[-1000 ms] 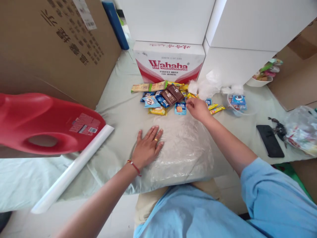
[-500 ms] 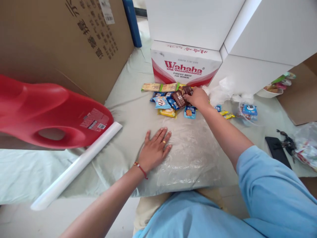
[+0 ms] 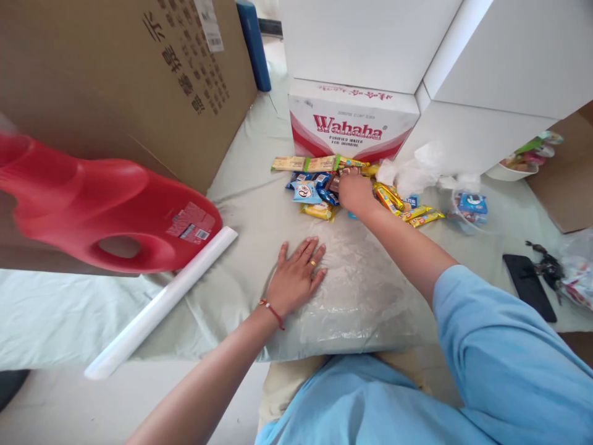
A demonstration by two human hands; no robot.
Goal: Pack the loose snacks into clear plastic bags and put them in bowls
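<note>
My left hand (image 3: 296, 279) lies flat with its fingers spread, palm down on the cloth at the left edge of a clear plastic bag (image 3: 356, 290). My right hand (image 3: 356, 193) reaches into a pile of wrapped snacks, its fingers curled down on a brown snack packet (image 3: 334, 182); the fingertips are mostly hidden. Left of it lie a light-blue packet (image 3: 306, 192), a yellow packet (image 3: 317, 211) and dark-blue packets (image 3: 301, 177). Behind are pale long packets (image 3: 290, 164). Yellow stick packets (image 3: 388, 198) are spread to the right of the hand.
A white and red Wahaba-type water carton (image 3: 354, 127) stands behind the snacks. At left are a red jug (image 3: 152, 213), a white roll (image 3: 167, 300) and a large cardboard box (image 3: 115, 80). To the right are a clear tub (image 3: 470, 210), a black phone (image 3: 528, 287) and keys (image 3: 549, 266).
My right hand has moved slightly left and down onto the brown packets, uncovering yellow stick packets on its right. The left hand stays flat on the cloth. The whole view has shifted a little.
</note>
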